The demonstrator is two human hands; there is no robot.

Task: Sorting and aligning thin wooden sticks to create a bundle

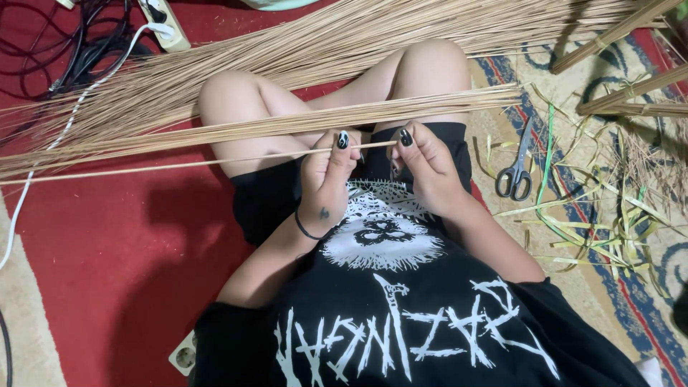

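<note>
**Working 1 thin stick between 2 hands**

Best done with a light, even pinch near the right end, thumbs on top, so the stick neither bows nor snaps. Worth keeping the long free length level and letting it rest on the bundle rather than hang. Better to move the hands a little at a time than to pull hard; a stick this slim probably splits under a sharp bend.

Left hand [324, 179] closed around the stick [179, 164], fingers [342, 140] curled, thumb pressing down on it. Right hand [424, 163] closed likewise just to the right, gripping the very end of the same stick. Both hands held close together over the lap, near the body.

Stick itself: pale straw colour, very thin, straight, smooth, running far out to the left across the red carpet [107, 251]. Just beyond it, a loose bundle of like sticks [301, 122] lying across the thighs. Farther off, a much larger heap of sticks [322, 43] fanned over the floor.

To the right, scissors [515, 175] on the patterned rug, well apart from the hands, among green and yellow leaf strips [595, 229]. Far left, a power strip [163, 21] with cables.
</note>
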